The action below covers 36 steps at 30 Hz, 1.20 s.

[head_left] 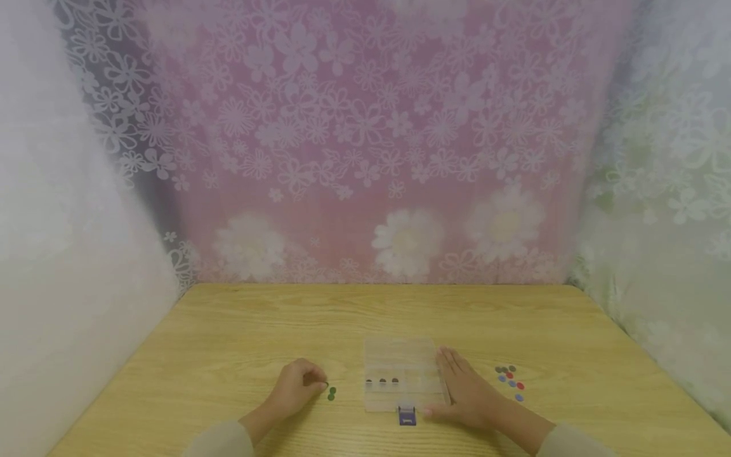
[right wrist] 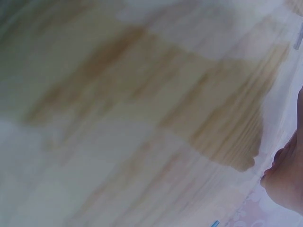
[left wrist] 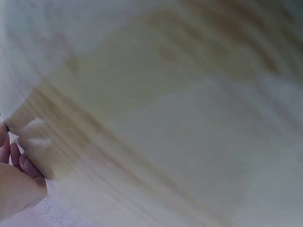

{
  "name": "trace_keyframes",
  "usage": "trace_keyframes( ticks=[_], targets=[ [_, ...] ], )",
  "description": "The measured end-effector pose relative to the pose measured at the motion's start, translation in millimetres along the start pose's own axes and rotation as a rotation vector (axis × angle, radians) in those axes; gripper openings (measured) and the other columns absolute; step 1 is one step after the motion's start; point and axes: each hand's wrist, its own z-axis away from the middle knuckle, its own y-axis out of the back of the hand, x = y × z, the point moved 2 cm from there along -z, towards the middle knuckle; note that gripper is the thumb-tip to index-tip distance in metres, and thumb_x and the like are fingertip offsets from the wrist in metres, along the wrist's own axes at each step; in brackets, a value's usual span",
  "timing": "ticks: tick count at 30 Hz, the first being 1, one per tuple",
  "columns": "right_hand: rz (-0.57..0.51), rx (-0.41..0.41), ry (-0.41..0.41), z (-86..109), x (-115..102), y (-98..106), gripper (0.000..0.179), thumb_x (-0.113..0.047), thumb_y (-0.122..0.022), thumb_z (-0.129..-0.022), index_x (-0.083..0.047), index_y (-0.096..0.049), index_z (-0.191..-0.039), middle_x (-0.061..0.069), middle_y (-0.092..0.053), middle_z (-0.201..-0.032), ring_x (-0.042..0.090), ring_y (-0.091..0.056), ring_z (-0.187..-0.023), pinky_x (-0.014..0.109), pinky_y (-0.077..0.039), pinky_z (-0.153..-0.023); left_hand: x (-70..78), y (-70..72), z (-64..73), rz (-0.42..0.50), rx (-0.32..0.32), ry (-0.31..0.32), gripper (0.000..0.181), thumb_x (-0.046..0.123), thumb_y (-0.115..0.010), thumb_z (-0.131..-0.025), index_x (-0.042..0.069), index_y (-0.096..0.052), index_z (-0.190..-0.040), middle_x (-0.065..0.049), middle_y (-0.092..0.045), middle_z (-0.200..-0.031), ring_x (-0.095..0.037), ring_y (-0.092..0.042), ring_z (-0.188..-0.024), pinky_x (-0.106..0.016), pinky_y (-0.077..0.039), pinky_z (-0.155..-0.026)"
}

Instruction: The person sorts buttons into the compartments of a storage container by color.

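My left hand (head_left: 298, 386) pinches a small dark green disc (head_left: 326, 384) between thumb and fingertips, just above the table left of the box. Beside those fingertips, two green discs (head_left: 332, 394) lie on the wood. A clear plastic compartment box (head_left: 400, 353) sits in the middle, with a purple latch (head_left: 407, 417) at its front edge. Three dark discs (head_left: 382, 381) stand in a row in its middle compartments. Against the box's right side rests my right hand (head_left: 473, 397), fingers extended along the edge and thumb near the front corner. The left wrist view shows the left fingers (left wrist: 16, 153) only at its edge.
Right of my right hand lies a loose group of small discs: dark ones (head_left: 511, 368), red ones (head_left: 520, 386) and blue ones (head_left: 519, 398). The wooden table (head_left: 257, 317) ends at a flowered pink curtain (head_left: 365, 158), with pale curtains on both sides.
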Motion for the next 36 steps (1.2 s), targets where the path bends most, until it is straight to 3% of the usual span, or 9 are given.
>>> trace_keyframes(
  ticks=[11,27,36],
  targets=[
    [-0.015,-0.001,-0.003,-0.7,-2.1,2.0,0.107,-0.068,-0.054,-0.079,0.013,-0.022,-0.141,0.033,-0.017,-0.148,0.047,-0.018,-0.138,0.053,-0.020,-0.111,2.3,1.4,0.0,-0.021,0.006,0.028,0.005,0.003,-0.069,-0.078,0.005,-0.065,-0.079,-0.003,-0.061,-0.085,-0.018,-0.057,-0.086,-0.043,-0.051,-0.081],
    [-0.029,-0.012,-0.019,-1.0,-0.4,-2.2,0.108,-0.069,-0.053,-0.078,0.012,-0.020,-0.142,0.032,-0.016,-0.149,0.046,-0.017,-0.138,0.052,-0.020,-0.112,2.0,1.9,2.0,-0.024,0.025,0.008,0.005,0.004,-0.064,-0.084,0.002,-0.065,-0.080,-0.005,-0.063,-0.085,-0.024,-0.060,-0.087,-0.045,-0.051,-0.080],
    [-0.036,-0.023,-0.021,-0.7,-0.7,0.6,0.109,-0.070,-0.052,-0.078,0.011,-0.018,-0.143,0.032,-0.014,-0.149,0.046,-0.015,-0.139,0.053,-0.019,-0.112,2.8,2.3,-0.8,-0.006,0.038,0.055,0.006,0.005,-0.063,-0.085,0.001,-0.066,-0.081,-0.006,-0.065,-0.086,-0.025,-0.061,-0.088,-0.045,-0.051,-0.082]
  ],
)
